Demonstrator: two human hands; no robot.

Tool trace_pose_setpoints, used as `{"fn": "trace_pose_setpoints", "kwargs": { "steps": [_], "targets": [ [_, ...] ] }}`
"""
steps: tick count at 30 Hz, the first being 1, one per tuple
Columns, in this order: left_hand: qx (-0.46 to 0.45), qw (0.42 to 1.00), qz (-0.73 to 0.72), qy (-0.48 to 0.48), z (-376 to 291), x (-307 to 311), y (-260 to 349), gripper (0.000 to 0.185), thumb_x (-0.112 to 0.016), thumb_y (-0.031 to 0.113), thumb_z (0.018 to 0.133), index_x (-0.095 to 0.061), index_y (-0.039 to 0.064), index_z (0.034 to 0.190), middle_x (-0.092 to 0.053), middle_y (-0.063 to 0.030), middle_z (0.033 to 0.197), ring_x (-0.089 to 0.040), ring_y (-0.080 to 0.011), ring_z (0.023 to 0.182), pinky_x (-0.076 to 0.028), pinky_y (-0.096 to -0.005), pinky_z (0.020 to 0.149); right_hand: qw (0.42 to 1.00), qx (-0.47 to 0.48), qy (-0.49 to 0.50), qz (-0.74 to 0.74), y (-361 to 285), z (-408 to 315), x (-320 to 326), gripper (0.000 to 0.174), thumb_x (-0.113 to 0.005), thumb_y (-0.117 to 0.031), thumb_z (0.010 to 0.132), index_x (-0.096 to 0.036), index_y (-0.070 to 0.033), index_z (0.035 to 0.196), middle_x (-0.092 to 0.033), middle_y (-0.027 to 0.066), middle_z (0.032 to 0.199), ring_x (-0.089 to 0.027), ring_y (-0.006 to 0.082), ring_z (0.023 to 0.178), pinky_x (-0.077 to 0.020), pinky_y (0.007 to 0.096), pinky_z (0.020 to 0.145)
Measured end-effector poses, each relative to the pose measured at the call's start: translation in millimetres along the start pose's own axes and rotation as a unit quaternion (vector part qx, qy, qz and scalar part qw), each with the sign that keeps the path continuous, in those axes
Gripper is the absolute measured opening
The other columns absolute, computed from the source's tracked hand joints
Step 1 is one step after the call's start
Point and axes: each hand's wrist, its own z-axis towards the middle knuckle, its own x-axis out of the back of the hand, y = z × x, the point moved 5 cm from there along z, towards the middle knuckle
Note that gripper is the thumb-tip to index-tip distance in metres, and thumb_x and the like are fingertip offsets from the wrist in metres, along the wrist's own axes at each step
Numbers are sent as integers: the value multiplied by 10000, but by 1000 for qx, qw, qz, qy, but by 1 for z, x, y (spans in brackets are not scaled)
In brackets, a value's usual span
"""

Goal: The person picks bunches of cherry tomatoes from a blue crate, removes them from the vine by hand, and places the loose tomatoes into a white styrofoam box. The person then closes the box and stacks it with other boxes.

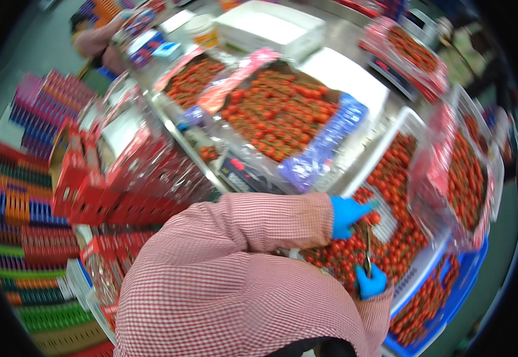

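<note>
My left hand [350,217], in a blue glove, is over the white crate [404,125] of loose and vined cherry tomatoes [392,178]. Its fingers are at a small cluster of tomatoes [372,217]; motion blur hides the exact hold. Nearer to me, my right hand [370,281], also blue-gloved, is closed on the handles of a pair of scissors [367,250]. The blades point away from me towards the left hand's cluster. Left of the crate, a plastic-lined box of vine tomatoes [281,116] sits on a digital scale [241,174].
At right is a lined box of tomatoes [464,183], with a blue crate [468,285] below. Another scale [392,76] bears a box. A white foam box [270,26] stands farther back. Red cartons [120,192] and stacked coloured crates [22,201] fill the left. A person [102,40] is at upper left.
</note>
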Motion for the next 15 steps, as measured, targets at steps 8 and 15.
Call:
{"fn": "trace_pose_setpoints", "kwargs": {
  "steps": [8,15],
  "targets": [
    [45,645,-763,-18,-20,-39,-52,353,-542,181,794,-503,90,1133,-572,11,791,-554,-144,590,-468,-291,492,981,-11,121,150,70,63,21,271,-556,-105,825,-486,9,1061,-559,80,731,-504,141,581,-416,267,505],
    [-61,434,-898,-40,-47,-25,-62,565,-465,384,841,-304,147,1328,-346,-120,1346,-462,-307,1123,-386,-503,913,970,42,230,-63,103,144,-9,761,-754,-214,641,-366,46,1242,-509,176,1110,-513,255,998,-430,355,854]
  ]
}}
